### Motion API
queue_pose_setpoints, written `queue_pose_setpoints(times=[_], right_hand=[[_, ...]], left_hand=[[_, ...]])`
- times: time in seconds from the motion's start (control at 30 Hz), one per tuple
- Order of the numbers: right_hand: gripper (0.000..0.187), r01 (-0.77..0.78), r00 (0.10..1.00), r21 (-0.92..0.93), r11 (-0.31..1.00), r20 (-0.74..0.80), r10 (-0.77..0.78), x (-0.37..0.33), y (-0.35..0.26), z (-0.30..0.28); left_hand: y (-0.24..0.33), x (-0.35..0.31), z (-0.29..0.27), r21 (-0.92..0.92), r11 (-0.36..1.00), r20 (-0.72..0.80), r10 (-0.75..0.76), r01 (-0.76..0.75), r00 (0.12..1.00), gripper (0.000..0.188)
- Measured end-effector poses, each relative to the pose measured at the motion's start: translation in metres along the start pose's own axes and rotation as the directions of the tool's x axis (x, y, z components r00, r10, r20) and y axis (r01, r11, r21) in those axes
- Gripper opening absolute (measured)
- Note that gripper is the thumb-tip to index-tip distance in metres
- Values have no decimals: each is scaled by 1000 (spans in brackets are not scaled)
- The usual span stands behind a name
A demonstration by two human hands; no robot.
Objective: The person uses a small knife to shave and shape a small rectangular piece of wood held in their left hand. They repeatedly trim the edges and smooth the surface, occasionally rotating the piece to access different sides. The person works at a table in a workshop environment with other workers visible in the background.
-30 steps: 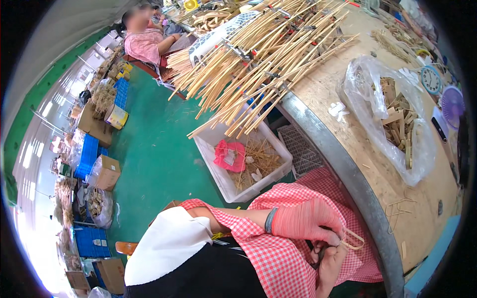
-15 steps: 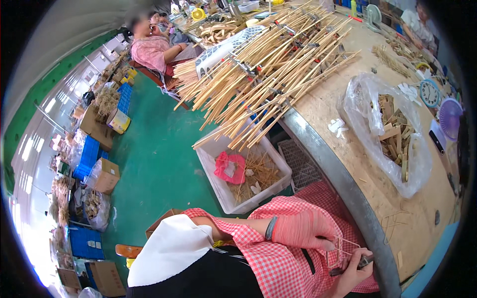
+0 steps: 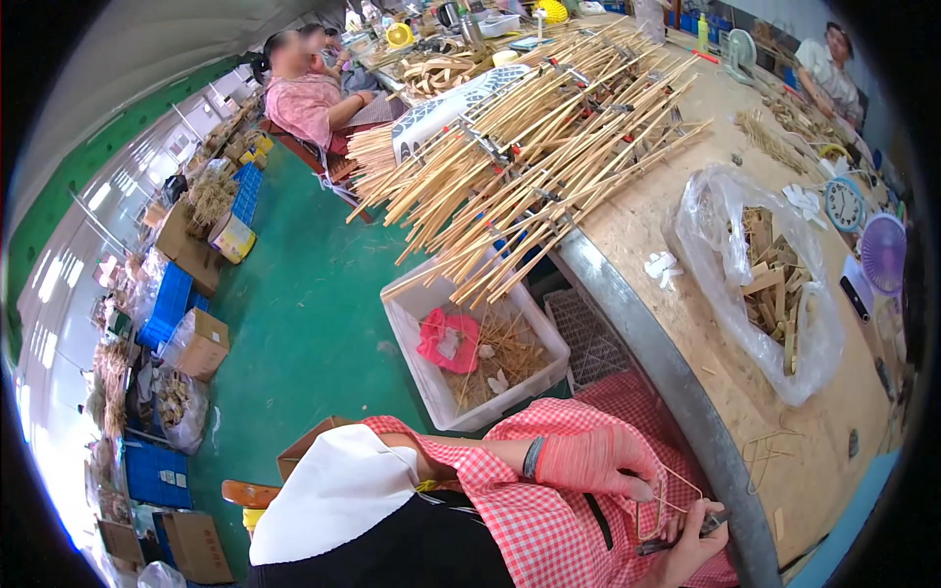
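My left hand (image 3: 600,463), in a pinkish-red glove or wrap, is closed on a thin bamboo strip (image 3: 681,478) bent into an angular frame. The frame reaches from its fingers to my right hand (image 3: 694,544). That bare hand is closed around a dark tool (image 3: 652,546) that looks like a small knife, its handle end showing past the fingers. Its fingertips are also at the strip; whether they pinch it I cannot tell. Both hands are over my red-and-white checked apron (image 3: 559,519), beside the table's metal edge (image 3: 676,387).
A large pile of bamboo sticks with clamps (image 3: 529,157) overhangs the table. A clear bag of bamboo pieces (image 3: 818,343) lies on the tabletop, near bent strips (image 3: 769,451). Below the sticks stands a white bin (image 3: 466,416). Co-workers sit at the far left (image 3: 299,108) and far right (image 3: 828,73).
My right hand and the dark tool have shifted slightly left and down; the bent strip's position between my hands has changed a little. The whole view has shifted slightly.
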State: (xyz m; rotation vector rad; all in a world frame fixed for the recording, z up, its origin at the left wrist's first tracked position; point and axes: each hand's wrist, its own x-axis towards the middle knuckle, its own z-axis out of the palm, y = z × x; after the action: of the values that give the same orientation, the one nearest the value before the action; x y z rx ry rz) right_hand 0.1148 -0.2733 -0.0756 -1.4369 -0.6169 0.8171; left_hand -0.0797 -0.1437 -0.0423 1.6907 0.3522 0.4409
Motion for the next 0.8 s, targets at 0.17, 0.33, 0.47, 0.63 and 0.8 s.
queue_pose_setpoints(times=[0.17,0.33,0.47,0.63,0.8], right_hand=[[8,0,1000,6,1000,-14,0,-1,-2,1],[14,4,995,146,989,-95,11,1,-23,6],[15,-22,957,327,945,-267,115,7,-37,3],[9,25,934,340,940,-342,98,12,-42,5],[23,24,966,346,938,-250,68,16,-31,2]], left_hand=[[-5,0,1,11,1000,1,-12,12,1000,22],[-8,-3,-1,39,999,-78,31,-28,997,23],[-6,-3,-7,48,999,-69,-10,13,998,23],[-6,-2,-4,36,999,-57,7,-5,998,23],[-7,-4,-2,-3,1000,-68,-1,1,998,23]])
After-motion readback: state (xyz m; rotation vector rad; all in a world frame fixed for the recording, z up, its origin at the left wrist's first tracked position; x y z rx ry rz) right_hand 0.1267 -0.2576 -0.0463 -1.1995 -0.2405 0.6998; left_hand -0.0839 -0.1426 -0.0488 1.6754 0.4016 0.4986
